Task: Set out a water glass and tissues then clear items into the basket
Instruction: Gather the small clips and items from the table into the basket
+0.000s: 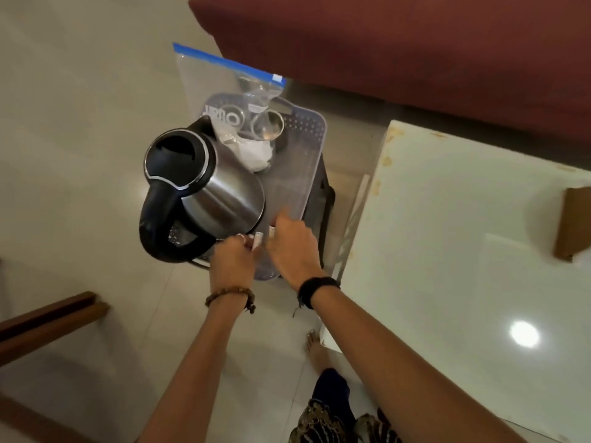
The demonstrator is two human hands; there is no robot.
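Note:
A translucent grey plastic basket [308, 129] is held over the tiled floor beside the white table. My left hand [233, 255] and my right hand [292, 247] both grip its near rim. Inside stands a steel kettle [224, 193] with a black lid and handle, filling the near left part. Behind it lie a crumpled white tissue [257, 155] and a clear water glass [271, 126] on its side. A zip bag [204, 78] with a blue strip sticks up out of the far end.
A white table [463, 251] fills the right, with a brown box [572, 222] at its edge. A maroon sofa [415, 59] runs along the top. A dark object [323, 199] sits under the basket. Wooden furniture [48, 318] is at lower left.

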